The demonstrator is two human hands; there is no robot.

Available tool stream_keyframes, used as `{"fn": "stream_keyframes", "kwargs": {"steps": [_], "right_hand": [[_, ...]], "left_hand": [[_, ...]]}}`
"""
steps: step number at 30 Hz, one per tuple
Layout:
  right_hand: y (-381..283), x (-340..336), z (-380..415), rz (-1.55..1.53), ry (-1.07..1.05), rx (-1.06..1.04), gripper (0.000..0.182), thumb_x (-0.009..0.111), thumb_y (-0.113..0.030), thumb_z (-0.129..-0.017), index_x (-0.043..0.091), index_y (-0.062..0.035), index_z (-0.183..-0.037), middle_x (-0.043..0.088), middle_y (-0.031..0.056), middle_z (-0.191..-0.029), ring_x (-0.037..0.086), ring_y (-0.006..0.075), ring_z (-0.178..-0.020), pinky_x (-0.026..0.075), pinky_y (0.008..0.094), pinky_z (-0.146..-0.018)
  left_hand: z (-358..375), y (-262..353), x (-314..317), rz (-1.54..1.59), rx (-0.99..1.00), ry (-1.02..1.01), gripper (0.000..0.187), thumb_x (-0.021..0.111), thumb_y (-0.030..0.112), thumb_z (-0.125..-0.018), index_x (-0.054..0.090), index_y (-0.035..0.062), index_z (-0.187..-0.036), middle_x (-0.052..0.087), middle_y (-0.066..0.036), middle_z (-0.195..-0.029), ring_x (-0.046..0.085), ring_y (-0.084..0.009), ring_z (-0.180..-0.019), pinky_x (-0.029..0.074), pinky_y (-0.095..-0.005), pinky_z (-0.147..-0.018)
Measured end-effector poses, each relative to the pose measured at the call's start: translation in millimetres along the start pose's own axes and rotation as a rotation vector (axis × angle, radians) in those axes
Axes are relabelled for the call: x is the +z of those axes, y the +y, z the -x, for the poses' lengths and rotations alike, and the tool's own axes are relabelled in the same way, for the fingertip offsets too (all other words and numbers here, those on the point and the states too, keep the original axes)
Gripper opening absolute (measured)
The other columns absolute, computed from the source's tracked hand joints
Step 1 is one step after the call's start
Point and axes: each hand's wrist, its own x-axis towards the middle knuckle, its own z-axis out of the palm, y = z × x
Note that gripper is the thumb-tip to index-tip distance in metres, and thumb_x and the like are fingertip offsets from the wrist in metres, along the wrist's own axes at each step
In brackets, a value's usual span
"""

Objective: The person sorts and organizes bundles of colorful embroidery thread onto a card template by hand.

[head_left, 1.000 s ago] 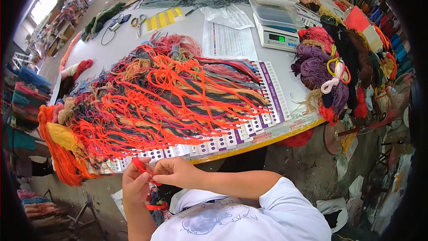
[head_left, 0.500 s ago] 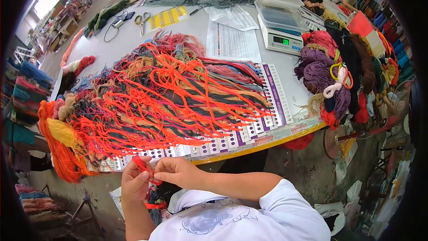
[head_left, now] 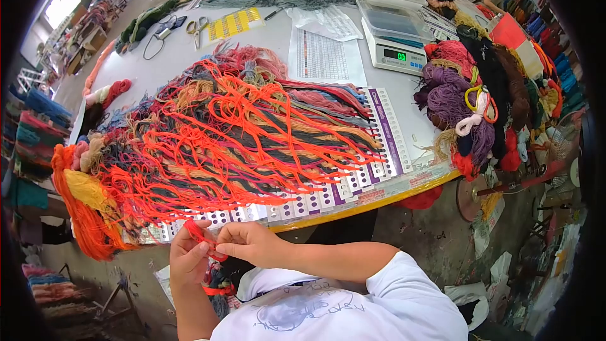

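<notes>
Close to my body, just off the table's front edge, both hands work on a small bundle of red yarn (head_left: 197, 232). My left hand (head_left: 188, 254) has its fingers closed round the bundle, which crosses the fingers. My right hand (head_left: 247, 241) pinches the lower end of the same yarn near the left thumb. Below them a multicoloured hank (head_left: 219, 292) hangs at my lap, partly hidden. Just beyond my hands, neon orange, black and tan threads (head_left: 252, 132) spread over the table, attached to white perforated thread cards (head_left: 391, 132).
A digital scale (head_left: 396, 55) with plastic containers stands at the back right. Scissors (head_left: 197, 30), yellow label sheets (head_left: 233, 23) and printed charts (head_left: 325, 57) lie at the back. Purple yarn hanks (head_left: 445, 95) crowd the right side, orange ones (head_left: 91, 215) the left corner. Other people are at the far side.
The table and its things sit very slightly further left and up in view. Both hands keep their hold on the red yarn, with barely any movement.
</notes>
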Motion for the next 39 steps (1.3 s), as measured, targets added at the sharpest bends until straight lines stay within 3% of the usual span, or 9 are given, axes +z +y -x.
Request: {"fn": "stream_keyframes", "kwargs": {"steps": [13,16,19,23,24,27,31,35,39], "right_hand": [[-13.7,7.9,-5.4,-0.007,0.097,-0.018,0.012,0.058,-0.013,-0.091,0.062,-0.0013,-0.091,0.064,0.0035,-0.087,0.058,0.0094,-0.085,0.046,0.0253,-0.079],[-33.1,7.4,-4.3,-0.173,0.039,0.182,0.01,0.058,-0.008,-0.089,0.058,-0.0008,-0.095,0.06,0.0057,-0.074,0.056,0.0116,-0.062,0.048,0.0266,-0.06],[-58.4,-15.6,3.1,-0.213,0.213,0.103,0.01,0.056,-0.013,-0.088,0.057,-0.005,-0.094,0.041,-0.0027,-0.056,0.037,0.007,-0.044,0.032,0.0228,-0.04],[-133.3,-138.1,63.7,-0.177,0.683,-0.144,0.016,0.052,-0.019,-0.093,0.059,-0.005,-0.092,0.036,-0.0048,-0.057,0.03,0.0046,-0.043,0.023,0.0192,-0.036],[-163.2,-205.8,100.7,-0.292,0.416,-0.167,0.016,0.048,-0.017,-0.094,0.058,-0.0031,-0.097,0.034,-0.0042,-0.058,0.03,0.0053,-0.044,0.023,0.0197,-0.037],[-263.4,-313.8,206.9,-0.269,0.854,-0.409,0.014,0.045,-0.012,-0.095,0.055,-0.0023,-0.093,0.033,-0.0043,-0.059,0.027,0.0061,-0.045,0.02,0.0221,-0.042],[-421.0,-444.4,383.0,-0.084,0.953,-0.77,0.022,0.05,-0.003,-0.09,0.055,0.002,-0.111,0.026,-0.0045,-0.058,0.027,0.0066,-0.045,0.022,0.0238,-0.045],[-447.9,-340.9,297.7,0.445,1.046,-0.747,0.032,0.05,-0.007,-0.089,0.053,0.0014,-0.119,0.034,-0.0031,-0.067,0.034,0.0073,-0.053,0.029,0.0232,-0.051],[-276.9,-146.5,65.0,0.799,0.881,-0.497,0.03,0.054,-0.015,-0.087,0.059,-0.0004,-0.113,0.05,-0.0003,-0.083,0.046,0.0083,-0.065,0.038,0.0219,-0.057]], "left_hand": [[4.8,2.6,-7.3,-0.018,0.107,0.0,0.04,0.054,0.008,-0.073,0.054,-0.0052,-0.111,0.055,-0.007,-0.083,0.052,-0.017,-0.075,0.043,-0.0308,-0.074],[17.8,12.9,-32.2,0.294,-0.203,-0.201,0.036,0.051,0.015,-0.081,0.052,-0.007,-0.11,0.039,0.001,-0.065,0.037,-0.0082,-0.053,0.03,-0.0247,-0.046],[49.0,4.7,-82.9,0.188,-0.128,-0.253,0.024,0.051,0.023,-0.091,0.054,-0.001,-0.094,0.031,0.005,-0.055,0.026,-0.0055,-0.042,0.02,-0.0229,-0.038],[126.6,19.4,-189.7,0.514,0.092,0.147,0.021,0.044,0.024,-0.097,0.047,0.0093,-0.082,0.027,0.007,-0.054,0.021,-0.003,-0.039,0.016,-0.0214,-0.033],[145.7,31.2,-215.7,0.525,0.164,0.258,0.02,0.043,0.023,-0.098,0.047,0.0097,-0.083,0.024,0.007,-0.054,0.019,-0.003,-0.039,0.015,-0.0211,-0.033],[202.2,68.1,-281.4,0.554,0.367,0.537,0.019,0.04,0.019,-0.099,0.048,0.0093,-0.084,0.021,0.007,-0.056,0.015,-0.0037,-0.04,0.012,-0.0217,-0.034],[250.0,118.0,-332.8,0.55,0.608,0.503,0.022,0.04,0.018,-0.098,0.049,0.0041,-0.085,0.022,0.005,-0.056,0.016,-0.0052,-0.041,0.014,-0.0225,-0.036],[238.4,141.2,-323.0,0.583,0.649,0.378,0.023,0.039,0.018,-0.099,0.05,0.0024,-0.087,0.025,0.003,-0.056,0.019,-0.0056,-0.042,0.015,-0.0224,-0.037],[167.3,100.1,-275.6,0.445,0.409,0.562,0.02,0.045,0.019,-0.097,0.056,0.0026,-0.099,0.03,0.006,-0.058,0.022,-0.0021,-0.043,0.015,-0.0202,-0.035]]}}
